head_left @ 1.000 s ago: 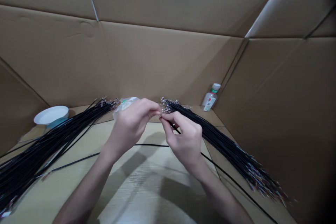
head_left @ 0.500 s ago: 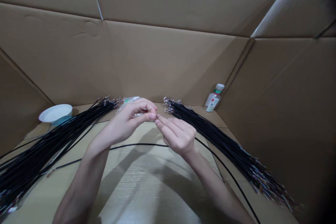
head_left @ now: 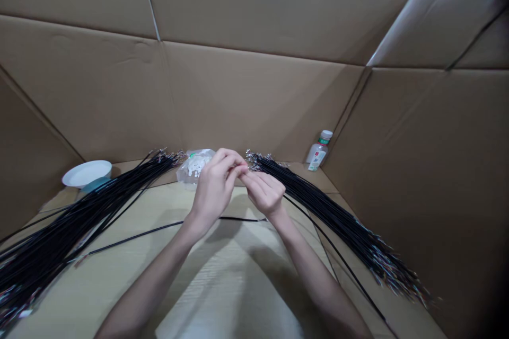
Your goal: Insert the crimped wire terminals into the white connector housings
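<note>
My left hand (head_left: 218, 183) is closed, its thumb and fingers pinched together near the middle of the view. Touching its fingertips, my right hand (head_left: 265, 190) is also closed, with the fingers pressed together. What lies between the fingertips is too small to make out. A black cable (head_left: 334, 243) runs from beside my right hand down to the lower right. Beneath my hands, another black cable (head_left: 238, 218) lies across the table (head_left: 191, 275), passing behind my left wrist, with a thin bare end near the middle.
Bundles of black cables with stripped ends lie at the left (head_left: 75, 222) and right (head_left: 330, 212). At the back are a clear bag of small white parts (head_left: 194, 166), a white bowl (head_left: 86, 174) and a bottle (head_left: 318, 152). Cardboard walls (head_left: 258, 100) surround the table.
My left hand has turned more upright and moved right, and my right hand has shifted slightly left. The bag and the end of the cable on the table now show more. The view has tilted slightly.
</note>
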`<state>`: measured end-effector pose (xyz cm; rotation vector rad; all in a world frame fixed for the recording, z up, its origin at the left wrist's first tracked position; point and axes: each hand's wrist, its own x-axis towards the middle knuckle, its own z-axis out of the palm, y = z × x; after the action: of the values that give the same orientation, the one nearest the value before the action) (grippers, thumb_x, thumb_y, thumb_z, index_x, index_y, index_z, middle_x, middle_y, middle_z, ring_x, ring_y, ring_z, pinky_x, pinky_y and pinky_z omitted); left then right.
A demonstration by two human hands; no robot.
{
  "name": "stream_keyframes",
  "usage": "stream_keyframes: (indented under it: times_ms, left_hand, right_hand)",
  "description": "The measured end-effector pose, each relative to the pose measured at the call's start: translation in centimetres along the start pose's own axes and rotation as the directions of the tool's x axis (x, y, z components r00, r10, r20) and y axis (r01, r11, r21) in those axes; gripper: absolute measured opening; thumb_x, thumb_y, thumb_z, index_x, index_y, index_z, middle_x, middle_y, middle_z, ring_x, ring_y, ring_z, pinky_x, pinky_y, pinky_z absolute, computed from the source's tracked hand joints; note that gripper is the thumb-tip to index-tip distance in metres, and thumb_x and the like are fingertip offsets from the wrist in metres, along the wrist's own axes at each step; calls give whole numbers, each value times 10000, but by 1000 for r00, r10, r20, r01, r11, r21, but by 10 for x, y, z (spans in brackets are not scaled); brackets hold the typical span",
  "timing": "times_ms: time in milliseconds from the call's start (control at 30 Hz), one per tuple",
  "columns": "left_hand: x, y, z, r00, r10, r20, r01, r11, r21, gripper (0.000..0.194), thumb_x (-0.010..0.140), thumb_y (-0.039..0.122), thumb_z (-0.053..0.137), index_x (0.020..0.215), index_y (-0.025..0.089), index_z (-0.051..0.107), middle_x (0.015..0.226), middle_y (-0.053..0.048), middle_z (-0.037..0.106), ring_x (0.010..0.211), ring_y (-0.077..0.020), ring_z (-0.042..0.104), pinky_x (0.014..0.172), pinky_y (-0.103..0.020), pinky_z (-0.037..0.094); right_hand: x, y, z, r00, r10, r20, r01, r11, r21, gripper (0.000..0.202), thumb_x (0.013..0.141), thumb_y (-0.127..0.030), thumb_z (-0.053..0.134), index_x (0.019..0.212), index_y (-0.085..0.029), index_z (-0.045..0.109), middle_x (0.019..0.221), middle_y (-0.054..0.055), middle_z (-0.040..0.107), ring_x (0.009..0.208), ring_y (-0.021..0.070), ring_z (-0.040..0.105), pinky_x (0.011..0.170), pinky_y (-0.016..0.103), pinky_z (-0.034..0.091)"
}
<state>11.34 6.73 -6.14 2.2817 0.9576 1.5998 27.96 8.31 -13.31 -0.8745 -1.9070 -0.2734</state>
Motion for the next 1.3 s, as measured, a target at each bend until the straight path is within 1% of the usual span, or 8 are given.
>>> stream_keyframes:
  times_ms: [100, 200, 333, 467, 633, 933, 1133, 1300]
  left_hand:
    - [1, -6, -12, 999, -31, -33, 29, 998, -58, 127, 952, 110, 654, 872, 180, 724, 939, -41, 703, 843, -167, 684, 725, -272, 559]
    - [-6, -4, -29, 993, -64, -101, 56, 995, -81, 112, 950, 149, 670, 873, 187, 741, 953, -49, 696, 883, -175, 683, 748, -276, 574]
    - [-27, 18, -49, 974, -105, -202, 81, 989, -123, 92, 931, 144, 706, 872, 196, 753, 953, -47, 689, 912, -171, 675, 762, -264, 582]
    - [-53, 48, -56, 947, -208, -245, 133, 947, -292, 82, 908, 144, 750, 869, 207, 784, 962, -43, 693, 902, -157, 691, 724, -231, 613]
    - [-89, 64, -55, 895, -378, -236, 203, 817, -539, 38, 891, 201, 808, 911, 231, 820, 1001, -43, 731, 971, -151, 730, 807, -216, 643]
    - [-118, 82, -71, 876, -473, -90, 280, 652, -705, 291, 964, 227, 748, 1251, 272, 733, 1202, -69, 804, 1116, -200, 777, 921, -263, 668]
    - [-116, 98, -79, 740, -673, 6, 356, 383, -852, 469, 882, 171, 837, 1310, 270, 672, 1149, -35, 808, 1027, -156, 798, 869, -162, 644]
    - [-116, 103, -83, 704, -710, -18, 329, 349, -877, 529, 798, 112, 894, 1260, 274, 694, 1084, 1, 799, 923, -151, 813, 834, -175, 664]
  right_hand:
    - [14, 10, 7, 1000, 1, 3, -1, 997, 73, 226, 1042, -313, 580, 1024, -268, 801, 1040, 107, 846, 920, 234, 796, 831, 387, 626]
    - [34, -3, 7, 1000, -1, 16, -2, 988, 152, 150, 997, -318, 658, 992, -293, 806, 1084, 74, 845, 955, 230, 796, 899, 394, 621]
    - [38, -61, -3, 998, 48, -41, -36, 963, 268, 78, 940, -322, 738, 900, -273, 783, 1006, 54, 846, 956, 226, 787, 894, 384, 619]
    - [15, -125, -18, 955, 242, -172, -163, 911, 379, 54, 970, -280, 716, 962, -230, 732, 939, 63, 811, 869, 215, 751, 806, 384, 619]
    - [-3, -165, -32, 909, 371, -190, -232, 829, 510, 60, 954, -193, 738, 967, -251, 739, 943, 40, 805, 870, 212, 748, 802, 380, 614]
    - [-4, -205, -51, 918, 340, -203, -237, 883, 405, 246, 928, -71, 712, 1067, -270, 748, 1026, 29, 808, 930, 217, 737, 840, 406, 570]
    - [-4, -212, -57, 929, 320, -186, -245, 909, 338, 192, 946, -62, 677, 1028, -233, 710, 985, 12, 784, 892, 181, 717, 826, 361, 545]
    - [-7, -213, -60, 906, 412, -99, -350, 859, 374, 134, 968, -102, 645, 978, -234, 661, 998, -8, 730, 982, 162, 666, 903, 332, 502]
